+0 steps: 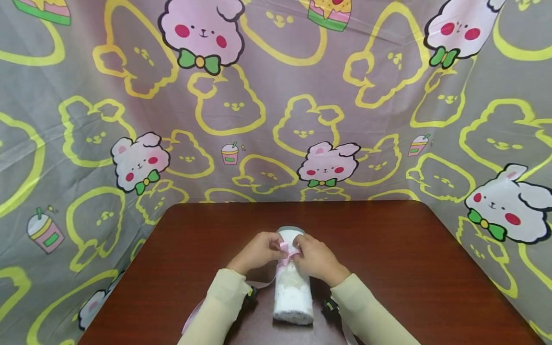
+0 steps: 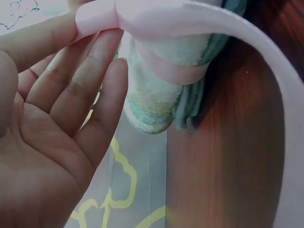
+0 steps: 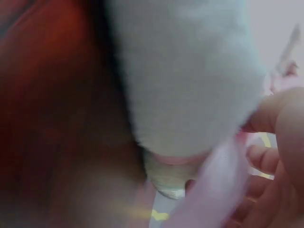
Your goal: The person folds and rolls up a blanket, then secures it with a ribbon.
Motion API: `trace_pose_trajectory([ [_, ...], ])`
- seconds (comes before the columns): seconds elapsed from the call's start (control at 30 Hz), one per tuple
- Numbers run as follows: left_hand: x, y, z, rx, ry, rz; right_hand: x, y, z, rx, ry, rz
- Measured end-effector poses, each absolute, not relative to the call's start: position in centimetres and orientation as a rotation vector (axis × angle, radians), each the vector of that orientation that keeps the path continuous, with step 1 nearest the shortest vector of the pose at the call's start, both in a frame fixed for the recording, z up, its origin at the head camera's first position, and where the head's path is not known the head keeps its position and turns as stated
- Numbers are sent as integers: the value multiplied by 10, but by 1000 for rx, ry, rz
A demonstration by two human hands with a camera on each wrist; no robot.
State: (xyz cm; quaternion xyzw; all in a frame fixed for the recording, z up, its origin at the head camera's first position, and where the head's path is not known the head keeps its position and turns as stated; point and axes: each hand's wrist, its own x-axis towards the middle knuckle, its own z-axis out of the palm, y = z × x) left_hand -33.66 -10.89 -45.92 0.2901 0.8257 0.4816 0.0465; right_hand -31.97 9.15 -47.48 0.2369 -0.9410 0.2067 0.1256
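Note:
A white rolled-up towel [image 1: 293, 299] with a grey-green end lies lengthwise on the table, pointing away from me. Pink ribbon [image 2: 173, 70] wraps around the roll, with loops and loose lengths on top. At the upper part of the roll, my left hand [image 1: 260, 250] pinches a fold of this ribbon between thumb and fingers; the left wrist view shows its other fingers fairly straight. From the other side my right hand [image 1: 320, 258] grips the ribbon too, close to the left one. In the blurred right wrist view its fingertips are partly hidden, beside a hanging ribbon length [image 3: 213, 187].
The dark red-brown wooden table [image 1: 379, 239] extends on both sides of the roll. A patterned cloth [image 1: 267, 143] with cartoon rabbits hangs behind and around the table. One ribbon end [image 1: 192, 316] trails by the left sleeve. Small black devices sit at both wrists.

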Motion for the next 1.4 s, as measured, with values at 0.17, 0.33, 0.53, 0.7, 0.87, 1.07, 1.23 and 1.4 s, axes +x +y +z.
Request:
trace_pose_trajectory([
  [0.17,-337,-108,-460,912,2509,1441,-320,87,-481,706,-2630,429],
  [0.33,-338,-108,-462,909,2511,1442,-322,88,-482,713,-2631,348],
  [0.53,-338,-109,-462,905,2551,1410,-323,98,-470,787,-2794,656],
  [0.7,-340,-109,-462,911,2552,1405,-325,97,-471,799,-2750,568],
  [0.87,-338,-108,-463,895,2525,1441,-324,91,-482,819,-2522,150],
  [1.07,-335,-107,-464,882,2507,1444,-323,97,-477,848,-2630,271],
  [1.23,-338,-107,-464,893,2532,1409,-329,119,-458,966,-2841,883],
  [1.4,-339,-109,-462,889,2539,1380,-338,117,-454,829,-2817,1101],
])
